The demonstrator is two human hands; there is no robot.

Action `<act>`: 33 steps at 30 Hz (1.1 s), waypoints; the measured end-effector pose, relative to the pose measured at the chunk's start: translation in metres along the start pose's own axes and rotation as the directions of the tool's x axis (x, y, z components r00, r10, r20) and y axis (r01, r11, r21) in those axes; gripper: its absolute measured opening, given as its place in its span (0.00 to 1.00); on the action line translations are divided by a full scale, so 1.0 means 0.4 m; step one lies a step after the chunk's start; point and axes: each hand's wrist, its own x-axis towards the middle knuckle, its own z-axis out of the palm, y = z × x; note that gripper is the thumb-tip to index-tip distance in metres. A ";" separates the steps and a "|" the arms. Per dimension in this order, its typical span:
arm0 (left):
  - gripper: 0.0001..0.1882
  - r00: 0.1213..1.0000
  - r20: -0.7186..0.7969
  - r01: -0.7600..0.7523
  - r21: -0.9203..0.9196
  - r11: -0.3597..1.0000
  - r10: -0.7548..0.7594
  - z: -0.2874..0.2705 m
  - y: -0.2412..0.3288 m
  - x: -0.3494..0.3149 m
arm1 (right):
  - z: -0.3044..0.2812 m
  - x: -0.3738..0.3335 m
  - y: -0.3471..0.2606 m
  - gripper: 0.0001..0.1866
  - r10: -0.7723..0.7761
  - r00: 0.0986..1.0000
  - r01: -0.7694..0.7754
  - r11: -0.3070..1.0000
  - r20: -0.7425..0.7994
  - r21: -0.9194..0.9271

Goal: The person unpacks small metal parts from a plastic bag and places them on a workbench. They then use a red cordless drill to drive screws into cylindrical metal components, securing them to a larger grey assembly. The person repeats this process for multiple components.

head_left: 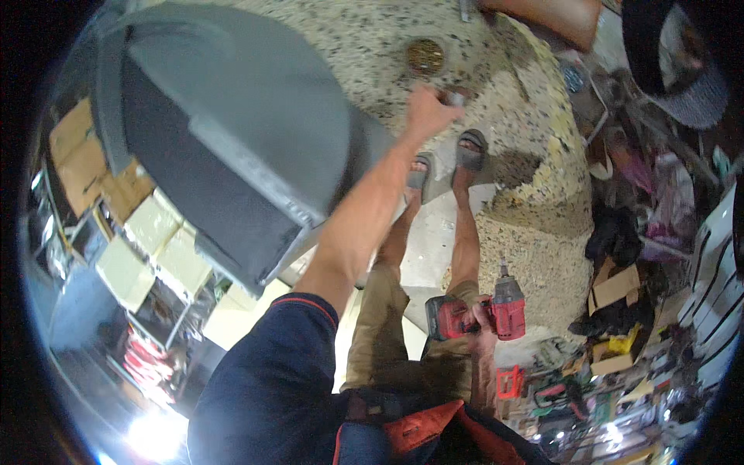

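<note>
My left hand reaches out over the speckled floor, fingers closed around a small greyish thing too blurred to name. Just beyond it on the floor sits a round dish full of small brownish-gold pieces, perhaps screws. Close to my body, my right hand grips a red and black cordless impact driver by its handle. The driver's bit points away from me, touching nothing. A large dark grey panelled piece, like a cabinet, stands to the left of my left arm.
Cardboard boxes and pale cartons stack up at the left. On the right, a heap of bags, cloth and an open cardboard box lines the floor's edge. A brown object lies at the far right. My sandalled feet stand between.
</note>
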 end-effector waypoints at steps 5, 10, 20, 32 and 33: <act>0.35 0.934 -0.345 -0.163 -0.184 0.969 0.092 -0.236 0.239 -0.451 | 0.058 -0.036 -0.099 0.14 0.009 0.981 0.048 0.956 0.195 -0.289; 0.27 0.881 -0.473 -0.046 -0.038 0.998 0.023 -0.618 0.279 -0.748 | 0.107 -0.079 -0.181 0.06 0.111 0.974 -0.062 0.969 0.198 -0.239; 0.33 0.864 -0.502 0.139 0.173 0.975 -0.034 -0.839 0.066 -0.683 | 0.141 -0.065 -0.234 0.12 -0.096 0.961 0.180 0.929 0.258 -0.324; 0.28 0.723 -0.681 -0.150 -0.321 0.935 -0.118 -0.888 -0.058 -0.853 | 0.170 -0.126 -0.167 0.08 -0.129 0.969 0.223 0.824 0.209 -0.521; 0.26 0.734 -0.625 -0.089 -0.477 0.874 -0.266 -0.890 -0.096 -0.921 | 0.160 -0.131 -0.149 0.07 -0.133 0.958 0.254 0.807 0.256 -0.532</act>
